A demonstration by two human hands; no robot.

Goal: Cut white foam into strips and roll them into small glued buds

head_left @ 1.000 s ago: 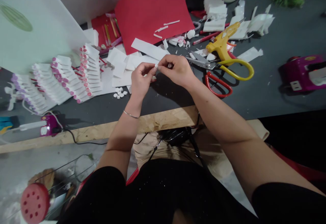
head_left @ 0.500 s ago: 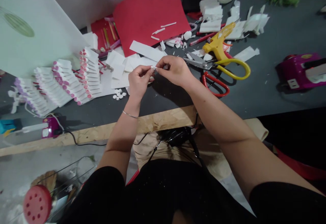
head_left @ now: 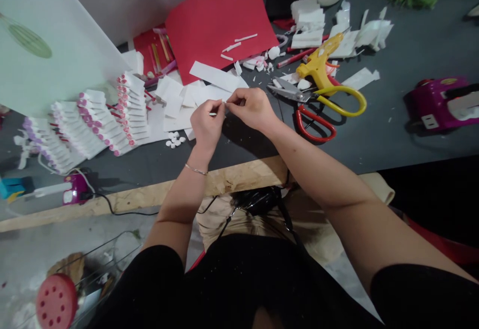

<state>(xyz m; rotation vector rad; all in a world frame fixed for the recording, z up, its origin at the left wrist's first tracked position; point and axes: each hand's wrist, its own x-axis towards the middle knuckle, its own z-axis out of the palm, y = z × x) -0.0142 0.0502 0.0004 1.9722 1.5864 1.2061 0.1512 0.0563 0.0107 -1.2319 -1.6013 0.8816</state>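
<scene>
"What's around the hands?"
"Scissors point(head_left: 300, 97) lie just beside the right hand point(head_left: 251, 108), with a yellow tool point(head_left: 317, 67) right by them. White paper strips point(head_left: 213, 75) lie past the fingers. Little white lumps point(head_left: 175, 140) sit near the left hand point(head_left: 207, 123)."
"What do they hold?"
"Both pinch a tiny white bit point(head_left: 223, 101) between their fingertips, over the dark table point(head_left: 374, 142). Fingers hide most of it."
"Which way does it point?"
"I can't tell, or which side is long."
</scene>
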